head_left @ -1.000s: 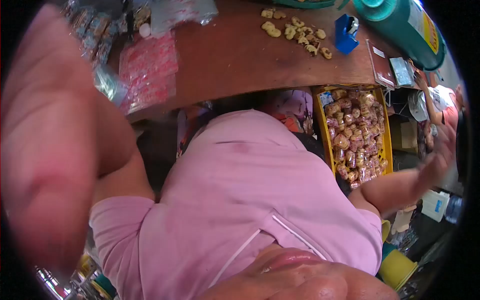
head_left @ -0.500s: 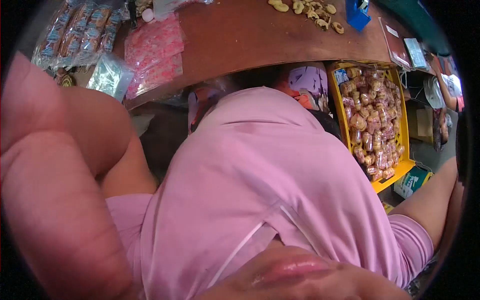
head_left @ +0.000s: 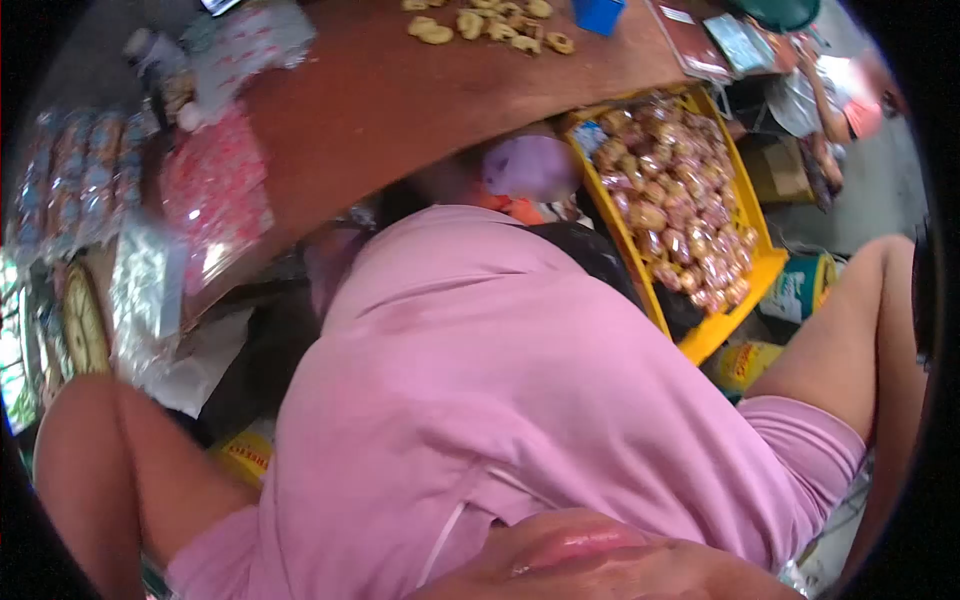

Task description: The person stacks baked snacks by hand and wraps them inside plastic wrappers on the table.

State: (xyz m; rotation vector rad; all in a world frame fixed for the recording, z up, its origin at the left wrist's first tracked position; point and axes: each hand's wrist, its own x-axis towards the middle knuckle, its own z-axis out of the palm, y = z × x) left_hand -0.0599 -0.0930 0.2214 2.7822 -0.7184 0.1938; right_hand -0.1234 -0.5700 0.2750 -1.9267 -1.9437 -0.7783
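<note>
Neither of my hands shows in this view. My left arm (head_left: pixel 85 460) is bent at the lower left, its forearm running down out of the frame. On the far right my right arm (head_left: pixel 880 340) is bent in the same way. Beside my right arm stands a yellow crate (head_left: pixel 735 330) filled with small plastic-wrapped snacks (head_left: pixel 680 200). Above my left elbow are clear plastic bags (head_left: pixel 147 270) and pink-patterned plastic bags (head_left: pixel 215 180) at the table edge. Ring-shaped, tan food pieces (head_left: pixel 490 22) lie loose on the brown table (head_left: pixel 370 100).
Packed snack bags (head_left: pixel 80 180) lie on the far left. A blue object (head_left: pixel 598 14) stands at the table's back edge, with a dark red book (head_left: pixel 690 40) to its right. Another person (head_left: pixel 825 95) sits at the upper right. A green-and-white container (head_left: pixel 795 287) is beside the crate.
My left hand, large and close to the camera at the left before, has gone out of view. The camera has turned, so the table and crate appear shifted left and tilted.
</note>
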